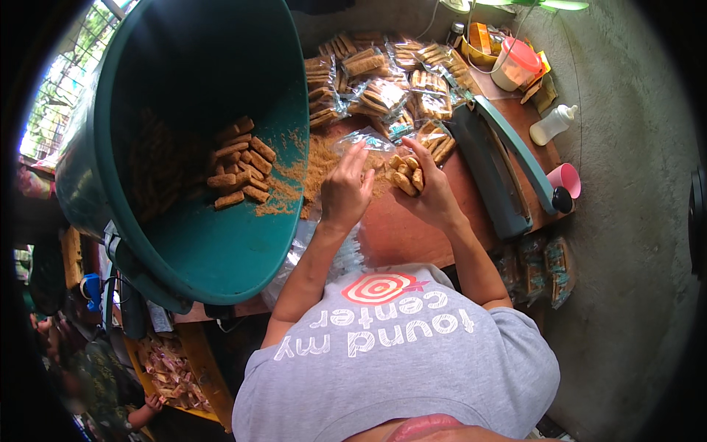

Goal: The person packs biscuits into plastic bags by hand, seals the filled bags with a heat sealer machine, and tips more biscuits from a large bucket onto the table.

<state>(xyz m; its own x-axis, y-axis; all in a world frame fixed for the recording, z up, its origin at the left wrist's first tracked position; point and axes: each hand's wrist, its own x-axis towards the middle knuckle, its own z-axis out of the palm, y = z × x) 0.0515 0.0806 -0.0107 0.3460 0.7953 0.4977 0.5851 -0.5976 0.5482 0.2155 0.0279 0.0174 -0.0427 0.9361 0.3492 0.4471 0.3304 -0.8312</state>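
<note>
My right hand [431, 193] holds a small stack of brown biscuit sticks [406, 175] above the wooden table [401, 236]. Just left of it, my left hand [346, 190] has its fingers up at a clear plastic bag [366, 139], which it seems to pinch at the edge. A large green tub [221, 250] lies tipped on its side to the left, with more biscuit sticks [239, 162] and crumbs spilling toward my hands.
Several filled clear packs of biscuits [383, 81] are piled at the back of the table. A dark bag sealer [497, 166] lies to the right, with a pink cup [565, 178], a white squeeze bottle [552, 125] and a red-lidded tub [515, 62] beyond. More packs [541, 265] lie on the floor.
</note>
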